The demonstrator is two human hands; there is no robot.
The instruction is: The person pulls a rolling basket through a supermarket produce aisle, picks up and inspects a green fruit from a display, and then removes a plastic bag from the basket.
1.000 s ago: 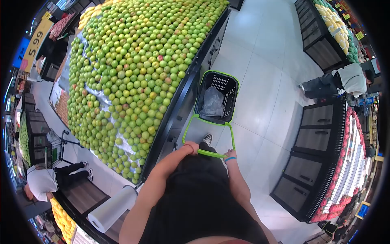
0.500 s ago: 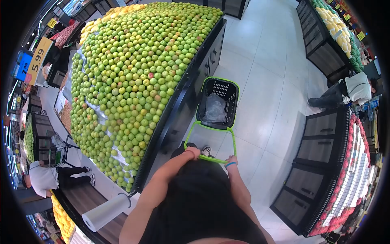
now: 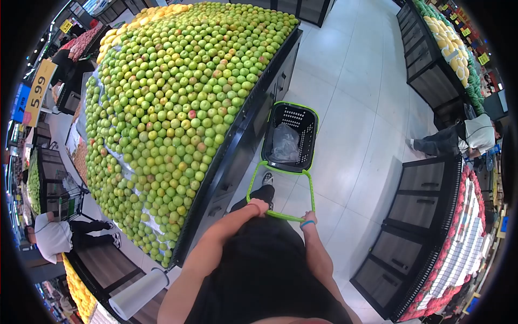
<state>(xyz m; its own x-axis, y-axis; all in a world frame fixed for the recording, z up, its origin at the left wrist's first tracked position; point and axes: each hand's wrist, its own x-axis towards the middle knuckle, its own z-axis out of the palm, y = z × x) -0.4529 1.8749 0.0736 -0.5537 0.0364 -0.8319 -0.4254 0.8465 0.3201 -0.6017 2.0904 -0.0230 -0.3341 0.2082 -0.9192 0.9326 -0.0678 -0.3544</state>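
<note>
A black shopping basket (image 3: pixel 293 115) with a bright green rim stands on the floor in front of me. A crumpled clear plastic bag (image 3: pixel 285 143) lies inside it. From its near end a green pull handle (image 3: pixel 285 216) reaches back to my body. My left hand (image 3: pixel 259 207) is closed round the left end of the handle's crossbar. At the opposite end, my right hand (image 3: pixel 309 217) grips the handle's corner. My striped-looking shoe (image 3: pixel 268 179) shows between the handle's arms.
A large sloping stand of round green fruit (image 3: pixel 167 108) runs close along my left. A roll of plastic bags (image 3: pixel 138 294) sits at lower left. Dark cabinets (image 3: pixel 396 251) with red fruit flank the right. One person (image 3: pixel 475 135) stands right, another person (image 3: pixel 54 237) left with a cart.
The stands and bystanders have shifted slightly in view as I move forward. My foot has stepped ahead toward the basket. Both hands stay on the handle.
</note>
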